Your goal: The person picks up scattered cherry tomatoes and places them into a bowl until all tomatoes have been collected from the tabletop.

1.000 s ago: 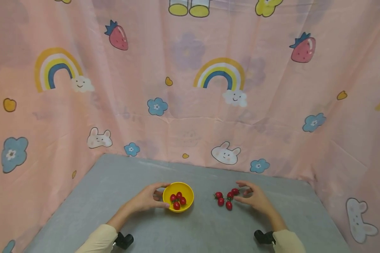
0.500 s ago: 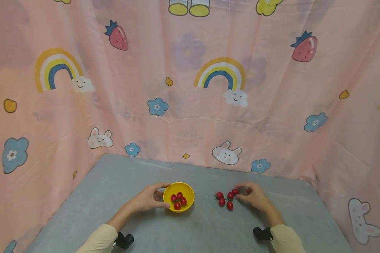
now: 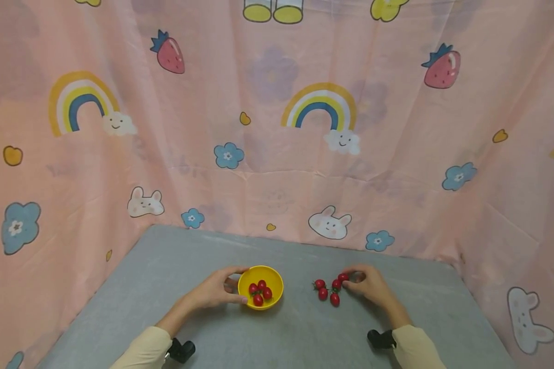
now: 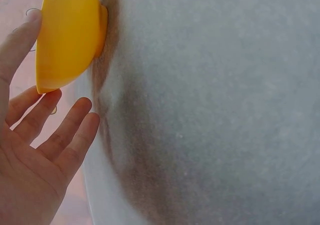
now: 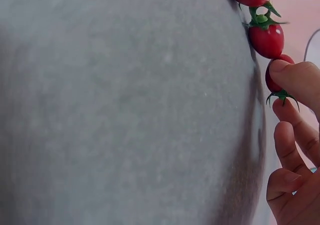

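Left of the table's middle sits a small yellow bowl point(image 3: 274, 279) with several red cherry tomatoes point(image 3: 258, 300) inside. My left hand point(image 3: 214, 290) holds the bowl's left side, thumb at the near rim and fingers at the far rim; in the left wrist view the thumb and fingertips touch the yellow bowl point(image 4: 70, 35). To the right lies a loose group of cherry tomatoes point(image 3: 322, 293). My right hand point(image 3: 374, 288) pinches the rearmost cherry tomato point(image 3: 343, 277) of that group. The right wrist view has the thumb on this tomato point(image 5: 270, 81), green stem end facing the palm.
Both hands work over a grey table point(image 3: 300, 338). A pink patterned curtain point(image 3: 277, 195) hangs behind and along both sides. Black wrist mounts point(image 3: 182, 351) sit at the cuffs. More tomatoes point(image 5: 267, 40) lie right beside the pinched one.
My right thumb and fingers have closed in on the rearmost tomato, which has shifted very slightly away from me. The left hand and bowl stay in place.
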### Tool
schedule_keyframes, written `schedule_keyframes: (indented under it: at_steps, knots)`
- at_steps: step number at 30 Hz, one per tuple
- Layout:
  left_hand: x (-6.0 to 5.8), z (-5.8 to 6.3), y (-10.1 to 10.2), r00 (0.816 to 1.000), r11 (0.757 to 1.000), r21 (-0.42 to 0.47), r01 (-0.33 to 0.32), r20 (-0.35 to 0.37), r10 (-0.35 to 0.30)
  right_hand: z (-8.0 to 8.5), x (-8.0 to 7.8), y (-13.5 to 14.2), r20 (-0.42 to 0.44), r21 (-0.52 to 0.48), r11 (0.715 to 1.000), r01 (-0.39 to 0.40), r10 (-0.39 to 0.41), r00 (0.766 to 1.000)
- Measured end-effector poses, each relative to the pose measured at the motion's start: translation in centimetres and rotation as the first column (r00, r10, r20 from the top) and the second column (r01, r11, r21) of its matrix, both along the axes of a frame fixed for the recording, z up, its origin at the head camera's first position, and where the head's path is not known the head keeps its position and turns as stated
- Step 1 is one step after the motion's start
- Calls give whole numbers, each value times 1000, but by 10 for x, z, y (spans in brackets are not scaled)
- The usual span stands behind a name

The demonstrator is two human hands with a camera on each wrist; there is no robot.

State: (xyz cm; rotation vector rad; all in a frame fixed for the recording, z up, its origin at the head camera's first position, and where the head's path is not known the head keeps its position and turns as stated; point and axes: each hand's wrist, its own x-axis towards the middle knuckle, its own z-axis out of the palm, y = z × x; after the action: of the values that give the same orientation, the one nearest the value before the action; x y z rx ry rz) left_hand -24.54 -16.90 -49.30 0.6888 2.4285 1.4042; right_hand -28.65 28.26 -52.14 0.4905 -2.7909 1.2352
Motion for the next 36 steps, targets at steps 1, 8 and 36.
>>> schedule_keyframes:
  at_steps: [1,8,36]
  knots:
    - [0,0,0,1000,1000,-3,0,-1,0,0,1,1,-8,-8,1000,-3,3,1000]
    - [1,1,1,1000,1000,-8,6,-3,-6,-3,4,8,-59,-41,999,-9,6,998]
    - [2,2,1,1000,1000,-5,10,7,-10,2,33,9,-72,-176,982,68,-82,994]
